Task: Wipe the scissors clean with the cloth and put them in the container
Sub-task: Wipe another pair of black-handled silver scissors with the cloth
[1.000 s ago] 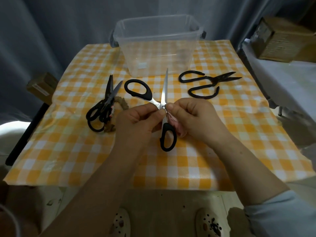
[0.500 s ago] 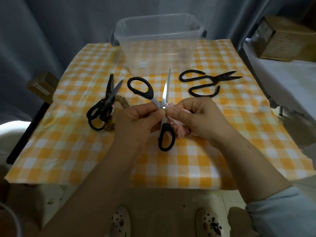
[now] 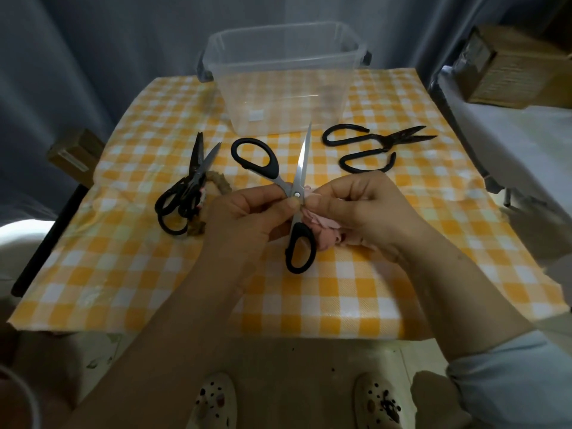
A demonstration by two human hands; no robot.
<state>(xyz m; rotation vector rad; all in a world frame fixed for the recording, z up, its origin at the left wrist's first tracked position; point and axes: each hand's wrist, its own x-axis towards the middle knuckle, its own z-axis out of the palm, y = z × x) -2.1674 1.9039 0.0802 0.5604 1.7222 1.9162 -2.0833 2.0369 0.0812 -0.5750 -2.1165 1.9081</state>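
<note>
Black-handled scissors (image 3: 301, 162) stand spread open above the middle of the table, one silver blade pointing up toward the clear plastic container (image 3: 284, 78). My left hand (image 3: 244, 218) pinches them near the pivot. My right hand (image 3: 362, 205) grips a crumpled pink cloth (image 3: 322, 227) and presses it against the blade by the pivot. Much of the cloth is hidden under my right palm. The container sits at the back of the table and looks empty.
Two black scissors (image 3: 182, 193) lie together at the left, on a brownish rag (image 3: 216, 181). All-black iron scissors (image 3: 377, 147) lie at the right near the container. The yellow checked tablecloth (image 3: 340, 295) covers the table. A cardboard box (image 3: 517, 66) stands at far right.
The held scissors have tilted slightly, the blade tip leaning right. My right hand has shifted with the cloth along the blade near the pivot. Nothing else moved.
</note>
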